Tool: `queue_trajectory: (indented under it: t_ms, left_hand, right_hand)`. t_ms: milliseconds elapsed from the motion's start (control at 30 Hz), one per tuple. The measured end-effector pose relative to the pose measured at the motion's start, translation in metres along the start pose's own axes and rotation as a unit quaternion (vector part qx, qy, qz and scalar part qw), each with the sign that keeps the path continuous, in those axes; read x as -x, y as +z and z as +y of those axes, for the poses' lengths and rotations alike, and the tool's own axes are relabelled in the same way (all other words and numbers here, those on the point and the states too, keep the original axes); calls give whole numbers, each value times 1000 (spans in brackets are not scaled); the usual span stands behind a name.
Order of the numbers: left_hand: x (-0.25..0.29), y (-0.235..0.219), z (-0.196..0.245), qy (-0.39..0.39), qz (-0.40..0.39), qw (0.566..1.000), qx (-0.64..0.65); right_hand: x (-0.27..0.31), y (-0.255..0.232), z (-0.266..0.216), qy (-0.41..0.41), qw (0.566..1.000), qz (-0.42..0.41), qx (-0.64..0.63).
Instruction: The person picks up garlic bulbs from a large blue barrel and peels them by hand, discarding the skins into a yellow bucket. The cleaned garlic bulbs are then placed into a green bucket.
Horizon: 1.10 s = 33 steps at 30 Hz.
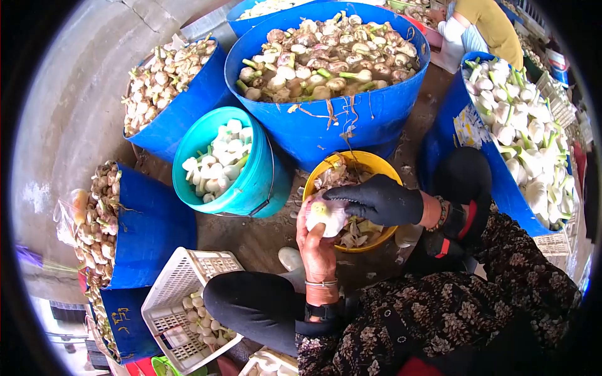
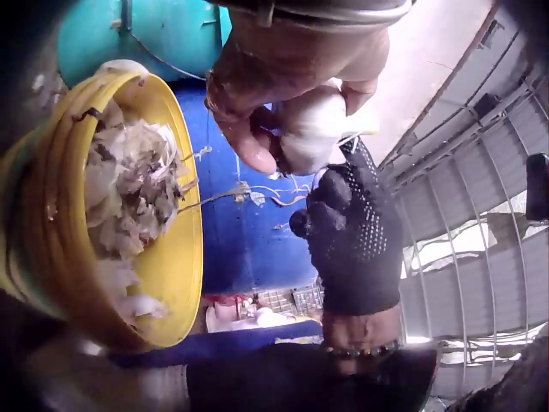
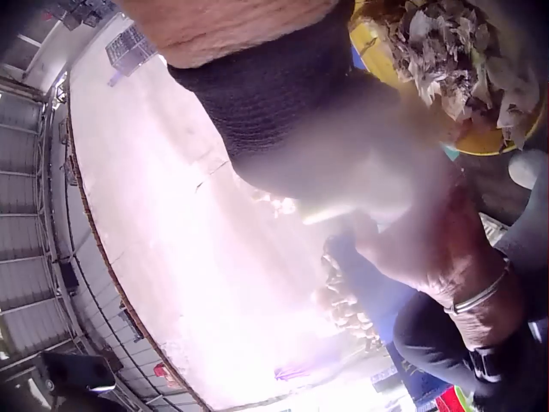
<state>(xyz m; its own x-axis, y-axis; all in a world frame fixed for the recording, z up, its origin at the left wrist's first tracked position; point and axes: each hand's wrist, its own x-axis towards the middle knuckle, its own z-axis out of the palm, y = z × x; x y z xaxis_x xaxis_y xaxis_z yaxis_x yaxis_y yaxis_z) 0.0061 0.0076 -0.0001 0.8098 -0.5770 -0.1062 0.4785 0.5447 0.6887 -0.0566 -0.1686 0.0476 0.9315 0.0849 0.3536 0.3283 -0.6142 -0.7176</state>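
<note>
Over a yellow bucket [image 1: 380, 161] of papery peelings, my bare left hand [image 1: 318, 250] grips a white garlic bulb [image 1: 334, 219]. Thumb and fingers wrap the bulb's sides in the left wrist view. My right hand [image 1: 384, 200], in a black dotted glove, reaches across from the right. Its bent fingers [image 2: 334, 184] pinch at the bulb's end. Dry skins [image 2: 137, 172] fill much of the bucket. In the right wrist view the bulb is blurred and partly hidden behind the glove.
A teal pail [image 1: 276, 188] with peeled white garlic stands left of the yellow bucket. Behind is a large blue tub [image 1: 326, 125] of garlic in water. More blue tubs [image 1: 150, 225] flank both sides. A white basket [image 1: 166, 294] sits by my left knee. Another person [image 1: 495, 31] crouches far right.
</note>
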Motion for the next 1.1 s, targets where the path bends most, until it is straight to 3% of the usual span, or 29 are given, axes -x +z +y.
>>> queue_trajectory:
  t_ms: [133, 367, 533, 600, 667, 767, 833, 867, 933, 1000, 1100]
  left_hand:
    - [-4, 2, -10, 1, 43, 998, -47]
    - [-4, 3, -15, 20, 72, 996, -54]
    - [0, 1, -14, 3, 82, 995, -49]
    - [0, -3, -13, -10, 82, 996, -44]
    - [-1, -14, -13, -120, 38, 991, 52]
    - [-1, -12, -11, -130, 55, 989, 38]
    - [-2, -12, -12, -132, 49, 989, 43]
    - [-3, -10, -14, -112, 53, 992, 23]
    - [-4, -5, -16, -96, 57, 994, 0]
    - [-4, 2, -18, 3, 107, 987, -122]
    - [-4, 2, -25, 37, 117, 984, -129]
  right_hand:
    - [-5, 4, 1, 88, 994, -49, -36]
    - [-4, 18, 15, 61, 996, -21, -69]
    - [-8, 14, 16, 103, 993, -32, -51]
    - [-9, 11, 20, 82, 993, -41, -77]
    - [-9, 8, 27, 60, 991, -51, -104]
    - [-7, 7, 34, 53, 990, -53, -117]
    - [-6, 13, 29, 1, 993, -14, -115]
    - [-6, 13, 26, 1, 993, -14, -116]
    - [-3, 13, 16, 80, 990, -62, -99]
    - [0, 24, 21, 62, 992, -22, -112]
    - [-1, 25, 22, 75, 991, -5, -108]
